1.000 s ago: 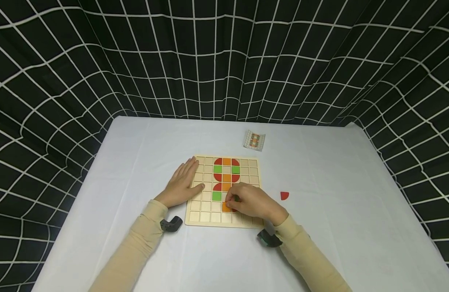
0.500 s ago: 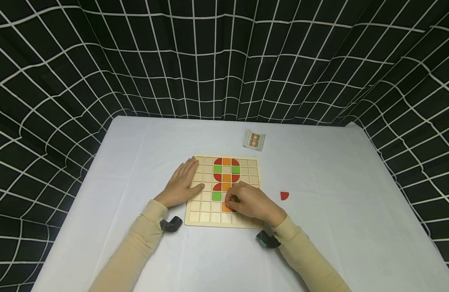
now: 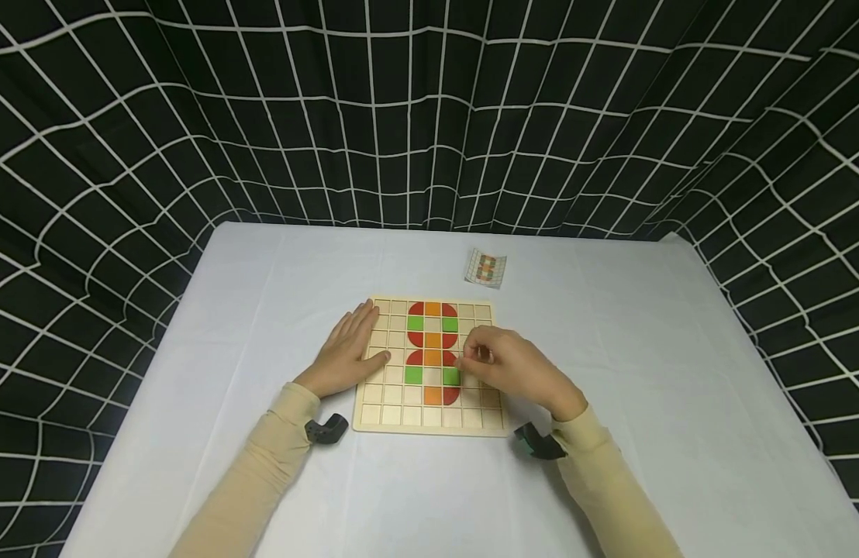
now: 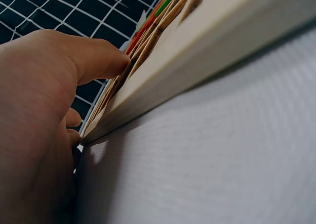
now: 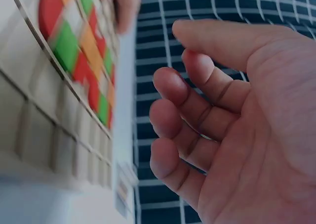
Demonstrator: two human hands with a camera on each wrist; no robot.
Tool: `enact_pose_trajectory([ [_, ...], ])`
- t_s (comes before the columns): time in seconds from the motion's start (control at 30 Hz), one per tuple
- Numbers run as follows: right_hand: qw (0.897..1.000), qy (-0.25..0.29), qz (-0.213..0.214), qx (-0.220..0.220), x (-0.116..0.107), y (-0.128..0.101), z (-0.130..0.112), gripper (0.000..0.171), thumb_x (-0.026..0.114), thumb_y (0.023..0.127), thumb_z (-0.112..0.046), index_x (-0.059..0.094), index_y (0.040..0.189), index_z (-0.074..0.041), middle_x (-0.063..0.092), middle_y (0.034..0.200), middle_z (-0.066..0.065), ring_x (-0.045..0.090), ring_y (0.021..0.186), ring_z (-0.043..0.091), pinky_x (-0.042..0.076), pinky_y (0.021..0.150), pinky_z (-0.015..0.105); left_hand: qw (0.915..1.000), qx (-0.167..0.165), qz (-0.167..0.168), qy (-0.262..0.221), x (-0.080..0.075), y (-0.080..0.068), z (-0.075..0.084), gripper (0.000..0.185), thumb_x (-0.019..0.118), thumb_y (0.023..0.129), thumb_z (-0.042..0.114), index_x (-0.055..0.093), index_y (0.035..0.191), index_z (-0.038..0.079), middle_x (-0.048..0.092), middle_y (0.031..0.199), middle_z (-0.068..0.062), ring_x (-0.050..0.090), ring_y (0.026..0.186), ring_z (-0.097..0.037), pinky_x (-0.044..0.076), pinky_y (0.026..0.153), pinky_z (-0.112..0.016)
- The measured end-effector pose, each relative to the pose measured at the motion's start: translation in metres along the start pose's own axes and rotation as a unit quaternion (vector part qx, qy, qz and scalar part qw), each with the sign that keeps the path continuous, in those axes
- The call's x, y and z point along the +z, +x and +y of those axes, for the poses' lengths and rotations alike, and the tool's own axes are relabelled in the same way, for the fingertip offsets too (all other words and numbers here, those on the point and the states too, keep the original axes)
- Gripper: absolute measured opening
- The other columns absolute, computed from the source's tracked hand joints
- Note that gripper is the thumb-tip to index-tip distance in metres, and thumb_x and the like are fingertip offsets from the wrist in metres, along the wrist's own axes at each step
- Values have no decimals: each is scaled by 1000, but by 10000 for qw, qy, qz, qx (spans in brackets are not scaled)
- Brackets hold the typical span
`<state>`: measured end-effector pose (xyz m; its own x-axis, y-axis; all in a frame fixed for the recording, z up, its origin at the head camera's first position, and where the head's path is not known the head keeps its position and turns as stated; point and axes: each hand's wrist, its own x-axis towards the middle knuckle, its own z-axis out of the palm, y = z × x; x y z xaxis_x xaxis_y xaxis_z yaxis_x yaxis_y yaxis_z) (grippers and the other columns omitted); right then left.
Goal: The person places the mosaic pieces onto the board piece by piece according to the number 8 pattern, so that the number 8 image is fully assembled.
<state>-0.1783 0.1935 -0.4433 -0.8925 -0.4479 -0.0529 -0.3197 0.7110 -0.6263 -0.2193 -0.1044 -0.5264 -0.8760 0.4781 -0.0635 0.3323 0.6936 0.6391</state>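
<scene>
- Right hand [image 3: 516, 368]: fingers loosely curled, holding nothing; the right wrist view shows an empty palm. It hovers above the right side of the wooden grid board [image 3: 429, 422], fingertips just over the middle rows.
- Left hand [image 3: 347, 350]: fingers straight and together, flat on the board's left edge, thumb [image 4: 94, 58] pressing the top face; it pins the board to the table.
- Board lies flat, mid-table, on the white tablecloth [image 3: 262, 271]. Its centre columns hold a pattern of flat tiles: red quarter-round tiles [image 3: 417, 308], green squares [image 3: 417, 323], orange squares [image 3: 433, 308].
- Tile nearest the right fingertips: green square [image 3: 451, 377], seated in its cell, with a red quarter-round [image 3: 451, 395] just below.
- Handling, as a judgement: tiles look thin, rigid, light and smooth; they sit nearly flush, so pinch by the side edges or tip one corner up. Board is stiff and light enough to slide if not held down.
- Small pattern card [image 3: 487, 267] lies beyond the board, well apart.
</scene>
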Motion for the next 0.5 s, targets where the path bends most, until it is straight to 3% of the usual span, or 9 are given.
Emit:
enact_pose_trajectory([
  [0.17, 9988, 161, 234, 402, -26, -10, 12, 20, 71, 95, -26, 60, 80, -17, 55, 76, -2, 51, 63, 17, 41, 51, 23, 10000, -3, -27, -11, 1, 0, -2, 86, 57, 99, 36, 10, 162, 2, 1, 172, -14, 0, 161, -31, 0, 131, -48],
  [0.3, 9964, 214, -11, 817, -44, -19, 24, 17, 63, 101, -27, 65, 93, -12, 63, 84, 8, 59, 56, 22, 48, 54, 28, 10000, -21, -53, -16, 2, 1, -3, 86, 56, 100, 38, 10, 163, 3, 0, 173, -13, -1, 161, -29, -1, 132, -47],
  [0.4, 9946, -28, -300, 993, -55, -25, 33, 16, 58, 103, -22, 67, 105, -8, 69, 93, 12, 66, 70, 23, 52, 69, 31, 10000, -8, -50, -53, 2, 0, -3, 85, 56, 100, 38, 11, 163, 3, 0, 172, -13, -1, 161, -30, -1, 131, -48],
  [0.5, 9923, -329, -452, 1110, -62, -30, 42, 14, 58, 102, -17, 67, 108, -8, 71, 95, 8, 63, 86, 19, 50, 80, 34, 10000, -22, -70, -63, 1, 0, -3, 84, 55, 100, 38, 12, 163, 3, -1, 173, -13, -1, 161, -30, -1, 131, -48],
])
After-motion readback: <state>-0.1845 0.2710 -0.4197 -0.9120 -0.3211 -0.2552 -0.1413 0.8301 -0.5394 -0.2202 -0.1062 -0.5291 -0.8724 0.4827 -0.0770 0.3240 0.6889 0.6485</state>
